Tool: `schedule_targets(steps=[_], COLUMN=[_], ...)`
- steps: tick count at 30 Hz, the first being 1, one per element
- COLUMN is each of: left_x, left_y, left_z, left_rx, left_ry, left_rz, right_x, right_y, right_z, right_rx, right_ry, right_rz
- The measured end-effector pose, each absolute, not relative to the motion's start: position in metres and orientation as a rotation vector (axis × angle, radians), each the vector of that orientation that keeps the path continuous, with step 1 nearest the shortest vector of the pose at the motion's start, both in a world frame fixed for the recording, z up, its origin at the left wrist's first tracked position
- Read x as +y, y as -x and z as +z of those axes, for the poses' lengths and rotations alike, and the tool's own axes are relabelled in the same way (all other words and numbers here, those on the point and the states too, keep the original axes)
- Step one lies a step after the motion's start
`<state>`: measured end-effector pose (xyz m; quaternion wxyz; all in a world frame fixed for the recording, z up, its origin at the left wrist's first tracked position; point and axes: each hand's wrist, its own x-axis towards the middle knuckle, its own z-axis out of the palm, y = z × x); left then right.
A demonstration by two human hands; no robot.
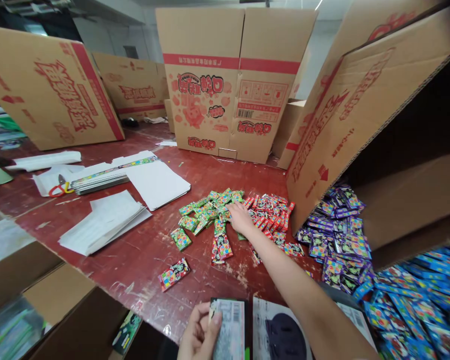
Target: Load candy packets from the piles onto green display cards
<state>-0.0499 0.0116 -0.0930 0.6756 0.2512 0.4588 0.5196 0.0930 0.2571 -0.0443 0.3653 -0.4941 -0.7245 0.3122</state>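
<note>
A head-worn camera looks down on a worn dark-red surface (142, 260) ringed by tall brown cardboard boxes printed in red (232, 85).

At centre frame the right hand (240, 218) reaches forward, its arm running in from the lower right. Its fingers lie flat and slightly spread, palm down, on a heap of small green candy packets (206, 212); it grips none that can be seen. Just right of the hand, touching that heap, is a heap of small red candy packets (272, 212).

At the bottom edge the left hand (198, 332) is closed, thumb on top, on a flat grey printed pouch with a barcode (230, 330).

Further right, purple candy packets (335, 242) spill from a tilted open cardboard box (363, 105), and blue candy packets (416, 305) fill the lower right corner.

In the left half lie stacks of white paper sheets (105, 222), well apart from the hands. Red-handled scissors (60, 189) rest at the far left.
</note>
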Motion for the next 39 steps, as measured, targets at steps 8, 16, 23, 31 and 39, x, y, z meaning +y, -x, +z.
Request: schedule_targets(steps=[8,16,23,31,39], left_x=[0.011,-0.005,-0.015,-0.012,-0.010], left_y=[0.050,0.025,0.032,0.038,0.034], left_z=[-0.085,-0.090,-0.095,-0.104,-0.104], left_rx=[0.998,0.961,1.057,1.127,1.092], left_ry=[-0.705,-0.858,-1.082,-1.224,-1.258], left_rz=[1.112,1.015,1.045,0.925,0.904], right_x=[0.147,0.050,0.016,-0.013,-0.029], right_y=[-0.128,-0.159,-0.151,-0.122,-0.118], right_z=[-0.062,-0.076,-0.089,-0.110,-0.114], right_rx=[-1.637,-1.505,-1.410,-1.039,-1.037], right_ry=[1.237,1.261,1.118,1.150,1.162], right_rz=[1.040,1.219,1.388,1.310,1.159])
